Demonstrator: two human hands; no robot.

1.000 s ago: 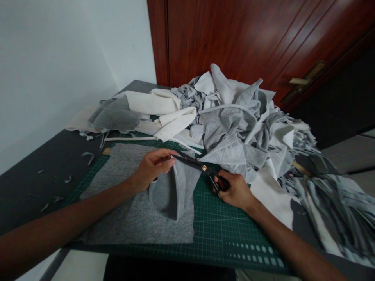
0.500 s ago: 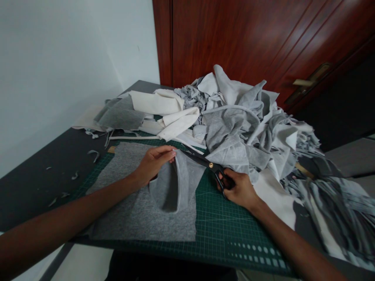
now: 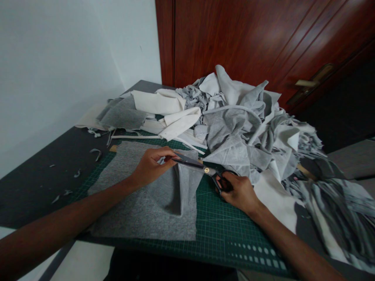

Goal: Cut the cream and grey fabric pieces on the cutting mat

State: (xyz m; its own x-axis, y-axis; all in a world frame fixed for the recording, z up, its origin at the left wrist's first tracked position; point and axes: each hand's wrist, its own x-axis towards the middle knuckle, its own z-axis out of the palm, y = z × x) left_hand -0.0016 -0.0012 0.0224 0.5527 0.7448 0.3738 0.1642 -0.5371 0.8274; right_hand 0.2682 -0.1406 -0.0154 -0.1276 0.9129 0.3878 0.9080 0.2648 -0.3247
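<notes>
My left hand (image 3: 158, 164) pinches the raised upper edge of a grey fabric piece (image 3: 140, 222). Below that grip the cloth stands up in a fold (image 3: 184, 191), with a shaded hollow beside it. Black-handled scissors (image 3: 206, 170) are in my right hand (image 3: 238, 191), fingers through the loops. Their blades are parted and point left, with the tips right by my left fingertips at the fabric's edge. Whether cloth lies between the blades is hard to see. The rest of the fabric lies flat on a green cutting mat (image 3: 216, 218).
A large heap of grey and white fabric scraps (image 3: 234, 125) covers the table's back and right. Cream cloth pieces (image 3: 158, 102) lie behind the mat. Small snippets dot the dark table (image 3: 38, 187) at left. A bundle of strips (image 3: 336, 210) hangs over at right.
The scissor blades have opened and shifted left to my left fingertips. My left hand has turned slightly, and the fabric fold beneath it has narrowed and dropped a little.
</notes>
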